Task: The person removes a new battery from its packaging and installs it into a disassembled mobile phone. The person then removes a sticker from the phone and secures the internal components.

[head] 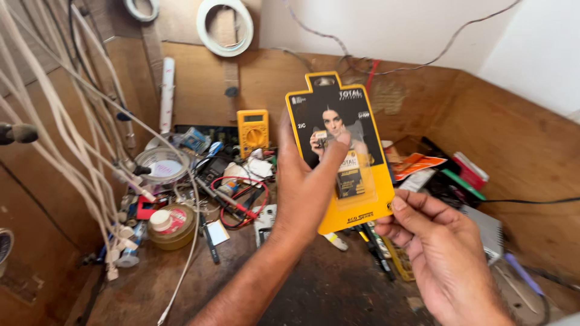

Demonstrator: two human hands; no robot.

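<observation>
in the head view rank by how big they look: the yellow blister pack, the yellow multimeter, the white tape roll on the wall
1. Blister pack, largest, though it is nearest the camera.
2. Tape roll.
3. Multimeter, slightly smaller.

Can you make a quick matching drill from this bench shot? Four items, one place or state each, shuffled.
Items:
1. blister pack
2. multimeter
3. tape roll
4. white cables

Places or states:
A. hanging high on the back wall
B. held up by left hand and right hand
C. draped down the left side
D. standing against the back board

Pairs: 1-B, 2-D, 3-A, 4-C
</observation>
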